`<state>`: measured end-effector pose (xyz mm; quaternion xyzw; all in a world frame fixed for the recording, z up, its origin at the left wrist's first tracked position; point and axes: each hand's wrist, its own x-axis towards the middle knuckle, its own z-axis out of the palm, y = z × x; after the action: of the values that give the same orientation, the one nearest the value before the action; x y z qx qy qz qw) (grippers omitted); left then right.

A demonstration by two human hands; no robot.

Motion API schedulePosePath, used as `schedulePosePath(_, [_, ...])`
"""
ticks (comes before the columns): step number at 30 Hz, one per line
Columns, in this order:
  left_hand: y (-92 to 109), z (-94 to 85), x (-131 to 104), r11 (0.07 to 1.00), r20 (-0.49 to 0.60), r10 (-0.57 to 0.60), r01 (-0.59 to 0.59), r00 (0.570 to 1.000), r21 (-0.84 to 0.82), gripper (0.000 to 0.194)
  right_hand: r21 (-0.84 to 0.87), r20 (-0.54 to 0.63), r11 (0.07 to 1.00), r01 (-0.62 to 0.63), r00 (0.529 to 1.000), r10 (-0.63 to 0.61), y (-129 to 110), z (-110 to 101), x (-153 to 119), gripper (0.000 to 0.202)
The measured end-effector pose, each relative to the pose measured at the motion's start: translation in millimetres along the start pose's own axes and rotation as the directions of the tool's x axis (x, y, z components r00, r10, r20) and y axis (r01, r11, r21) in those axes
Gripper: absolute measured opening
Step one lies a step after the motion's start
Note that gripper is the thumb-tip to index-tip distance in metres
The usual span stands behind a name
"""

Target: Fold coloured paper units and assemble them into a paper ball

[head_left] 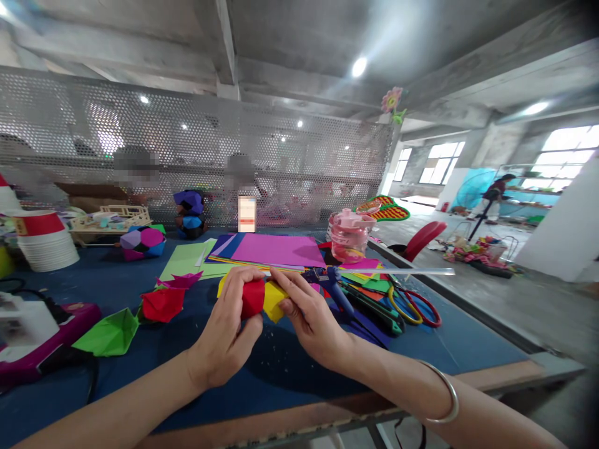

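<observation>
Between my two hands is a folded paper piece in red and yellow [253, 299], held above the blue tabletop. My left hand [231, 327] wraps round its red part, thumb below and fingers over the top. My right hand [313, 315] pinches the yellow end, its fingers closed on the paper. Just behind my right hand lies a blue hot glue gun [337, 290] with a clear glue stick [402, 271] jutting out to the right. To the left of my hands sit a folded red paper piece [162, 304] and a green one [110, 333].
Coloured paper sheets [281, 249] are stacked behind my hands. Scissors [416, 307] and a green-black cutter [374, 307] lie to the right. A pink jar [349, 237], paper cups [47, 243], a paper ball [143, 242] and a purple power strip [70, 324] stand around. A perforated metal screen [281, 149] rises behind.
</observation>
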<state>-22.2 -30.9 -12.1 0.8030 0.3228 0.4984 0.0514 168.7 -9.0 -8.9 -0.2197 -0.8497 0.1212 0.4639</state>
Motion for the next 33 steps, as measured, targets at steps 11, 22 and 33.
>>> schedulePosePath(11, [-1.1, -3.7, -1.3, 0.997, 0.029, 0.048, -0.046, 0.998, -0.054, 0.041, -0.053, 0.057, 0.996, 0.070, 0.996, -0.067, -4.0, -3.9, -0.9, 0.051])
schedulePosePath(22, [-3.1, -9.3, 0.5, 0.993, 0.083, 0.073, -0.065, 0.994, -0.097, 0.045, -0.040, 0.053, 0.993, 0.112, 0.993, -0.110, -4.4, -5.1, 1.5, 0.053])
schedulePosePath(33, [-0.9, -21.4, 11.2, 0.975, 0.034, 0.218, -0.219, 0.975, 0.019, 0.064, 0.183, -0.066, 0.983, 0.008, 0.998, 0.004, -6.9, -5.2, -3.6, 0.069])
